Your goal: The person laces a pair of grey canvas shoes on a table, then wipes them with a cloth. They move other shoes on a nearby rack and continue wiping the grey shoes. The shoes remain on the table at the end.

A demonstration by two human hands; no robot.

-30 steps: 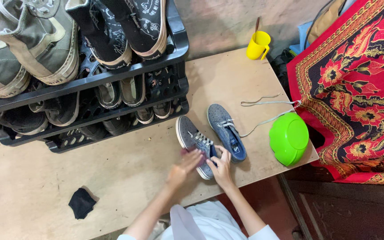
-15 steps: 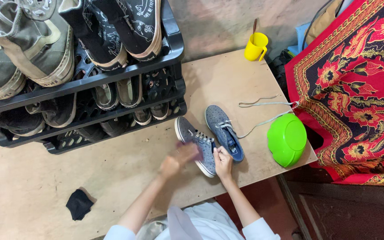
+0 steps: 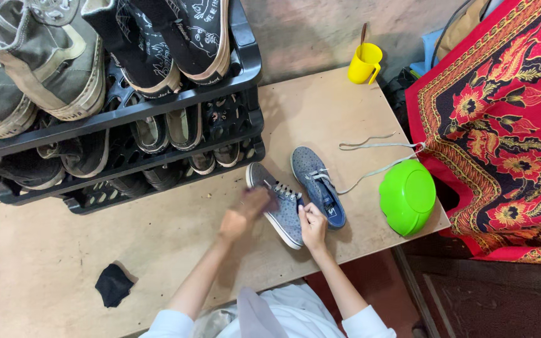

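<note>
Plywood tabletop (image 3: pixel 176 250) bore a black shoe rack (image 3: pixel 233 134), two grey sneakers (image 3: pixel 280 203) (image 3: pixel 319 186), a green bowl (image 3: pixel 407 196), a yellow cup (image 3: pixel 364 64), a black cloth (image 3: pixel 113 285).

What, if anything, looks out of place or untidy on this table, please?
The right shoe is unlaced: its lace trails loose across the table towards the green bowl. The left shoe, under both hands, is laced. A black cloth lies crumpled alone near the front edge.

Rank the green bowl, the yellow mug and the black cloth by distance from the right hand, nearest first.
From the right hand:
1. Green bowl, just to its right at the table edge.
2. Yellow mug, at the far edge, and black cloth, far left: too close to call.
</note>
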